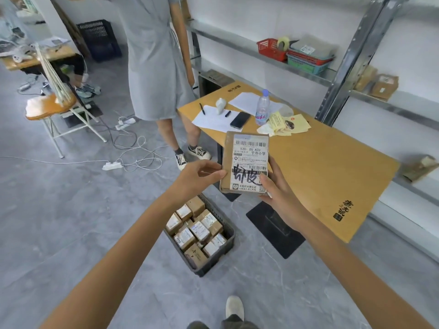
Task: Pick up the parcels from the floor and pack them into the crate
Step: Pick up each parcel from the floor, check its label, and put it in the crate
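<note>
1. I've got the flat brown cardboard parcel with the white shipping label [245, 162] up in the air. Its label faces me, and in my view it overlaps the left edge of the light wooden table [320, 176]. It's not in the crate yet.
2. My left hand [199, 174] pinches the parcel's left edge between thumb and fingertips. My right hand [278, 188] grasps the lower right corner, thumb on the label. Both grips sit on the edges only. If I let go with one hand, I reckon the other could slide on that smooth label and drop the parcel.
3. The dark grey plastic crate [229, 231] sits on the floor, nearer to me and lower than the parcel. The small brown boxes [197, 230] in it look tightly packed, and I can't spot a flat gap. This parcel looks larger than those, so it may have to lie on top, where it could tilt and slide over the rim.
4. On the way down, the table's edge lies just right of my path. Clipping it could knock the parcel loose.
5. A second person in a grey dress [154, 67] stands at the far left of the table, with white cables [133, 150] trailing across the floor to the left. Stepping that way means a trip or a bump.
6. The clear plastic water bottle [262, 108] and the black phone [240, 119] sit well apart on the far end. Only a careless swing would reach them.
</note>
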`<state>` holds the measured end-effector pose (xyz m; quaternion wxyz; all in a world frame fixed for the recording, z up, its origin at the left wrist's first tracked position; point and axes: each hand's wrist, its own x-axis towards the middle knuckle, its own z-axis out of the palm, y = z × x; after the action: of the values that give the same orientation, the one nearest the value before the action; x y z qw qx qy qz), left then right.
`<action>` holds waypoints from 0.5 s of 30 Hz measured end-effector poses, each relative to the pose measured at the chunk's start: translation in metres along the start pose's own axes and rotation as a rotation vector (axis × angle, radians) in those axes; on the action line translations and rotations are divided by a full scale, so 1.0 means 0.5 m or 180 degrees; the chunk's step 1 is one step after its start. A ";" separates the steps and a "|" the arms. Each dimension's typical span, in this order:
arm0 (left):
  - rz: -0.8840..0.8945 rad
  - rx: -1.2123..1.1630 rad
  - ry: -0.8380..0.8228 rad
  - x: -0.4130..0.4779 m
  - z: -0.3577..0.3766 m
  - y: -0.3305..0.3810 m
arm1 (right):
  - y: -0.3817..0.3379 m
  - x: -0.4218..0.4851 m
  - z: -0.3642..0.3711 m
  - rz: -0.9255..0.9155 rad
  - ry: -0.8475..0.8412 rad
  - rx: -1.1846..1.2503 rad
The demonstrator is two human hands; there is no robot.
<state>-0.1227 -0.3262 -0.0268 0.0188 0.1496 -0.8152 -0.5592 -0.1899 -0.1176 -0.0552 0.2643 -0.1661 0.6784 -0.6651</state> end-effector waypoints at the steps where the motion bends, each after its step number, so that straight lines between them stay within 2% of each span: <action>1: -0.0033 -0.0006 -0.0023 0.014 -0.015 -0.009 | 0.001 0.019 0.009 0.0044 0.0012 0.0015; 10: -0.0334 -0.0244 -0.0286 0.200 -0.193 -0.100 | 0.018 0.204 0.133 0.0297 0.0081 0.0047; 15: -0.0589 -0.0524 -0.0813 0.317 -0.292 -0.149 | 0.031 0.298 0.222 0.0437 0.0302 0.0133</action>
<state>-0.2284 -0.5252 -0.0624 -0.1242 0.1497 -0.7452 -0.6379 -0.2437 -0.2931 -0.0884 0.2802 -0.0820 0.6859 -0.6666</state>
